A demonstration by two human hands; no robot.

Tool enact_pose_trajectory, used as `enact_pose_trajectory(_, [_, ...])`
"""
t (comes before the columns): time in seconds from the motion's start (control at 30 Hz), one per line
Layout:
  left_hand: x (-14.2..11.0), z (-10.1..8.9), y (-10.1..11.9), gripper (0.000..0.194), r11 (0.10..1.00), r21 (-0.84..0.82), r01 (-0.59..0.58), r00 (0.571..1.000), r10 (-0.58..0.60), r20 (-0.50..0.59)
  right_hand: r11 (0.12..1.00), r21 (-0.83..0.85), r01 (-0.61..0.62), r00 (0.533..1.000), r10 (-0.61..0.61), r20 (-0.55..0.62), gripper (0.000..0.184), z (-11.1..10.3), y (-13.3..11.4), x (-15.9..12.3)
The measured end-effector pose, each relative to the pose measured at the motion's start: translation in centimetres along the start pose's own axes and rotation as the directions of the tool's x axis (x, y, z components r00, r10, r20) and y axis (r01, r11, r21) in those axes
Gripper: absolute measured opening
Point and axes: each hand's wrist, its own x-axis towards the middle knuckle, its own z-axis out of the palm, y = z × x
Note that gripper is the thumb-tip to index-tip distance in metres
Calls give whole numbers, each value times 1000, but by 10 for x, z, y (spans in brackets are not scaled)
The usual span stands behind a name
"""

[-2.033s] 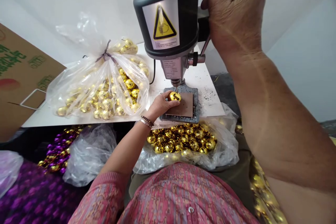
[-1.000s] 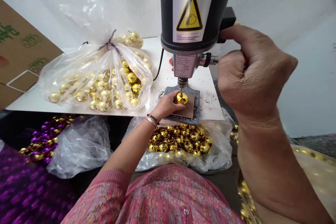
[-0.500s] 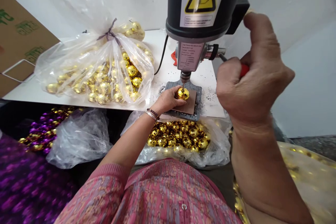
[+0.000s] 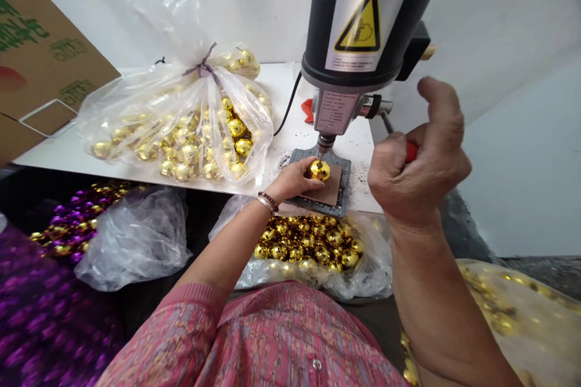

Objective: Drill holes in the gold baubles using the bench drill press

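Note:
A black bench drill press (image 4: 372, 30) with a yellow warning label stands on the white table. My left hand (image 4: 295, 180) closes around a shiny gold faceted ball (image 4: 319, 170), holding it on a brown pad (image 4: 330, 187) over the drill's grey base (image 4: 345, 184). The drill bit (image 4: 322, 156) meets the top of the ball; how deep it sits I cannot tell. My right hand (image 4: 415, 157) is wrapped around the red-tipped feed lever (image 4: 411, 151), its index finger raised apart from the others.
A tied clear bag of gold balls (image 4: 181, 127) lies on the table's left, near a cardboard box (image 4: 40, 54). An open bag of gold balls (image 4: 313, 245) sits below the front edge. Purple and gold balls (image 4: 68, 224) lie lower left. Dark shavings surround the base.
The view has tilted, so more of the drill's top shows. My right index finger has come away from the switch box side. The left hand still holds the ball under the bit.

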Motion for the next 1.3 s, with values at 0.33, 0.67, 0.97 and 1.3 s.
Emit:
enact_pose_trajectory(0.33, [-1,1,1,61,998,59,38,999,-35,-41,958,-163,236,951,-262,-165,44,18,17,-26])
enact_pose_trajectory(0.67, [-19,7,1,59,998,-62,-29,994,22,-111,986,120,-116,990,124,-65,42,4,-3,69])
enact_pose_trajectory(0.97, [-87,-15,3,55,993,0,-116,987,116,-109,975,132,-180,982,186,-31,40,4,-2,75])
enact_pose_trajectory(1.3, [-125,-28,-26,54,971,203,-122,988,139,-71,951,88,-298,955,294,47,42,-3,-8,76])
